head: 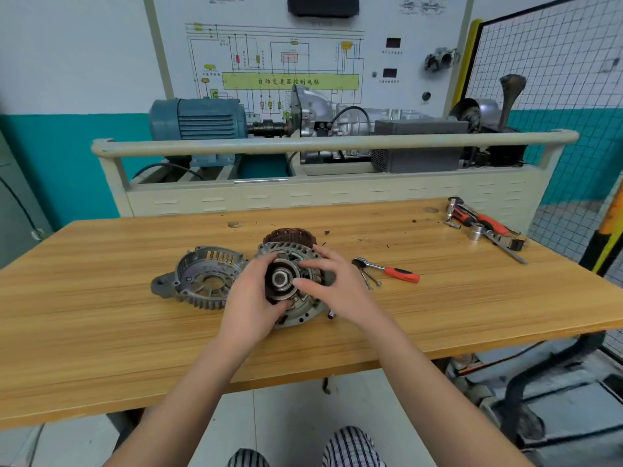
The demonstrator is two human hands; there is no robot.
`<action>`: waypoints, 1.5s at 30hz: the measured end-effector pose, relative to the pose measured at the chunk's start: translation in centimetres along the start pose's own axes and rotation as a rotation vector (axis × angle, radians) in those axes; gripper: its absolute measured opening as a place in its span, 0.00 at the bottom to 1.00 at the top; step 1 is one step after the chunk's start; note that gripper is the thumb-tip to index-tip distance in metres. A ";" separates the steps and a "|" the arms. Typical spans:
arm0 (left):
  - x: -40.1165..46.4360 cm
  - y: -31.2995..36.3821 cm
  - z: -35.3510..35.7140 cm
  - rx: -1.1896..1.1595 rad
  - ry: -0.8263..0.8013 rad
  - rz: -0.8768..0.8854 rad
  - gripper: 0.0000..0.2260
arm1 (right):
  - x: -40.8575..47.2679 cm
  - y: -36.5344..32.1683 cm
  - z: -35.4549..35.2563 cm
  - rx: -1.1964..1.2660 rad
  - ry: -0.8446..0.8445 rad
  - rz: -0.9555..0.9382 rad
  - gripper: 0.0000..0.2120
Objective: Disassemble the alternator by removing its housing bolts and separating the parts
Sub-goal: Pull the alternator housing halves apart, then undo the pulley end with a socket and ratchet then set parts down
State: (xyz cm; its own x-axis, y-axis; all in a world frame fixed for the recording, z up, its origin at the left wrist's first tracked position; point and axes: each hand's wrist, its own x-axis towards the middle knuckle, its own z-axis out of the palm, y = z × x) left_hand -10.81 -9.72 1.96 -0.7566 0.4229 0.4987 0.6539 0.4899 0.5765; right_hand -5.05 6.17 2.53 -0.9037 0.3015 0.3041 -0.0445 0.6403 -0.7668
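Far left on the wooden tabletop (101,298) sits the empty housing half (202,279), a grey cast cover with ribs and slots, lying open side up and clear of everything else. Just to its right is the rest of the alternator (293,281), sitting near the middle of the tabletop with both hands on it. The left hand (251,298) comes in from below and left, fingers curled round the edge of the dark round pulley part (281,279) in the centre, thumb tucked under it, so it's gripping that piece. The right hand (332,284) is on the other side, fingers bent over the top of the same round part and the palm over the alternator's right rim, also holding on. Behind the hands you can see the copper windings (288,234) poking up at the back of the unit.

Moving right, a small ratchet with a red handle (387,271) lies just beside the right hand, and a couple of loose bolts (371,281) are next to its head. One more bolt (331,314) lies near the right wrist. Way over at the far right back corner there's a pile of tools (482,225): red-handled drivers, a socket and a flat file, well apart from the work.
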 end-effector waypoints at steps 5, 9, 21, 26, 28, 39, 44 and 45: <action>-0.2 -0.3 0.4 -0.063 0.078 0.022 0.33 | 0.5 0.2 0.8 0.090 0.084 0.048 0.20; 1.1 0.1 0.3 -0.033 -0.007 0.139 0.30 | 0.6 1.3 0.7 0.270 0.094 0.068 0.16; 1.7 -0.6 0.7 -0.009 -0.121 0.191 0.37 | 0.4 2.2 0.9 0.293 0.088 0.026 0.16; 1.4 0.0 0.6 -0.005 -0.148 0.150 0.41 | 0.3 2.7 0.3 0.312 0.078 -0.001 0.16; 1.2 0.4 0.6 0.020 -0.138 0.158 0.41 | 0.0 2.8 0.0 0.313 0.064 -0.027 0.14; 6.7 12.7 8.7 -0.155 -0.130 0.294 0.16 | -1.4 6.8 -7.9 0.337 0.237 0.058 0.08; 12.7 19.1 18.3 -0.242 -0.350 0.228 0.14 | -1.6 12.1 -15.9 0.211 0.415 0.258 0.07; 13.9 20.0 20.2 -0.244 -0.386 0.220 0.13 | -1.4 13.3 -17.5 0.194 0.462 0.291 0.07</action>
State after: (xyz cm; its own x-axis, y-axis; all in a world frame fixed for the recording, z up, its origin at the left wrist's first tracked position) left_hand -8.24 21.37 7.39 -0.5154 0.7700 0.3762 0.7443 0.1847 0.6418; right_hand 3.09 26.66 1.82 -0.6130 0.7504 0.2473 0.0610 0.3570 -0.9321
